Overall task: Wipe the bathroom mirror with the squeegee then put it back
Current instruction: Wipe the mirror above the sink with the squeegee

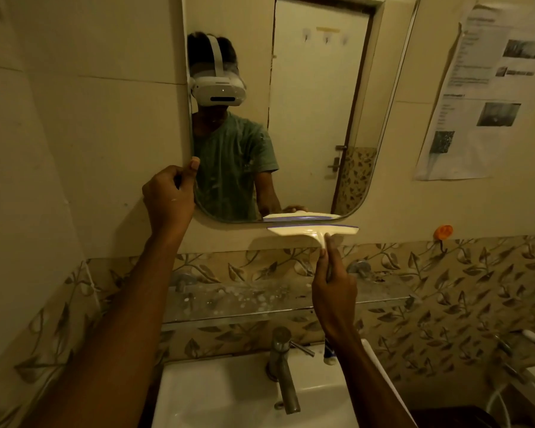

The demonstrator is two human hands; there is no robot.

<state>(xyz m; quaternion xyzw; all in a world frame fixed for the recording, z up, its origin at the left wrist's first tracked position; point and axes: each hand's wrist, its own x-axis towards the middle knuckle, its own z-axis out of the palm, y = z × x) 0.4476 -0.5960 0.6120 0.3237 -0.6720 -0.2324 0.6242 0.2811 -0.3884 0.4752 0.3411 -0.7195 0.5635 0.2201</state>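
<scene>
one squeegee, two hands, one mirror.

We see a cream squeegee with a thin purple blade edge, set against plain cream wall tiles. Below them runs a beige band of tiles patterned with grey-brown leaves and vines. The sink is white, its tap dull grey metal. An orange hook sits on the wall, and our mirror reflects a green T-shirt and a white headset.
</scene>
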